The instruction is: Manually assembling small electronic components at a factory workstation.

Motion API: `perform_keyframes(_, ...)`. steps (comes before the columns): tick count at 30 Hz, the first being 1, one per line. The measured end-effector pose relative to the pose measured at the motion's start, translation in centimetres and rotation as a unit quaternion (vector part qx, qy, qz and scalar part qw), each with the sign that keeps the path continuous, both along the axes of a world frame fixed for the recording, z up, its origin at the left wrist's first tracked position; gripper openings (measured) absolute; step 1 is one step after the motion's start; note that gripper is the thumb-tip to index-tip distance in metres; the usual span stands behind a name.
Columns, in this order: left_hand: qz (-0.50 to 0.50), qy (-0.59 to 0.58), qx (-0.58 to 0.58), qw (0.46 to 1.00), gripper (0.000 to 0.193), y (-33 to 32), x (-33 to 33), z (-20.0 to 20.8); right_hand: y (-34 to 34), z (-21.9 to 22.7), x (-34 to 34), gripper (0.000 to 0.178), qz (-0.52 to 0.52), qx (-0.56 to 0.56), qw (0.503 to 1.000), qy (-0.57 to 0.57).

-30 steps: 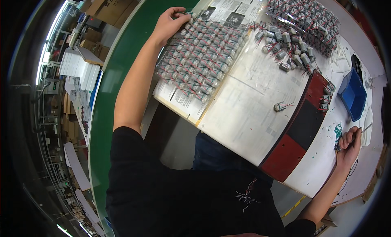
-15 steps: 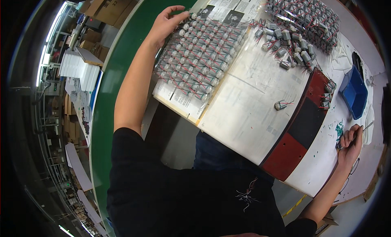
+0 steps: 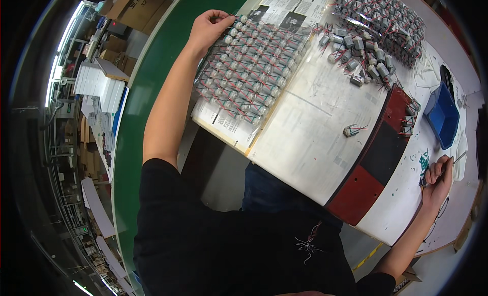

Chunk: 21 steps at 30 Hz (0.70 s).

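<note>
My left hand (image 3: pixel 209 29) is at the far left corner of a block of small motors (image 3: pixel 244 67), set in even rows with red and dark wires. Its thumb and forefinger are pinched together beside the corner motor; what is between them, perhaps a wire, is too small to make out. My right hand (image 3: pixel 438 181) is closed around a slim tool (image 3: pixel 460 157) with a thin metal end, low over the right side of the table. One single motor (image 3: pixel 351 130) with red wires lies on the pale board (image 3: pixel 300 148) between my hands.
Loose motors (image 3: pixel 356 54) lie heaped at the far middle, before another stacked block (image 3: pixel 381 21). Several motors (image 3: pixel 408 118) line a red and black strip (image 3: pixel 384 153). A blue bin (image 3: pixel 442 115) stands at right, near green scraps (image 3: pixel 424 161). Cardboard boxes (image 3: pixel 134 11) are beyond the left edge.
The fingers of my left hand have drawn together at the block's corner, and the hand has shifted slightly. My right hand and its tool stay where they were.
</note>
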State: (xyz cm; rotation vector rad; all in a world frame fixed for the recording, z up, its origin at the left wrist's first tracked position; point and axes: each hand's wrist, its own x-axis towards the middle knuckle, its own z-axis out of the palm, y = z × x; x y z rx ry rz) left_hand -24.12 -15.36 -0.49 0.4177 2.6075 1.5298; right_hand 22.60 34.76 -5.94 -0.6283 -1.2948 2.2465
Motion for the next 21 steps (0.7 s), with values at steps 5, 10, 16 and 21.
perform_keyframes(5,0.011,0.024,-0.013,1.0,0.047,-0.1,0.0,-0.4,-0.3,0.1,-0.2,0.032,-0.009,0.006,1.0,-0.009)
perform_keyframes(10,0.012,-0.035,-0.052,0.998,0.055,0.6,2.2,2.2,-0.2,0.1,0.0,0.032,-0.014,0.005,1.0,-0.015)
perform_keyframes(16,-0.058,0.026,-0.102,0.993,0.062,-1.2,2.0,1.4,-0.8,0.6,-0.4,0.032,-0.027,0.0,0.999,-0.026)
perform_keyframes(21,-0.064,0.037,-0.102,0.992,0.062,-1.2,2.1,1.4,-0.4,0.2,-0.3,0.033,-0.02,0.002,1.0,-0.02)
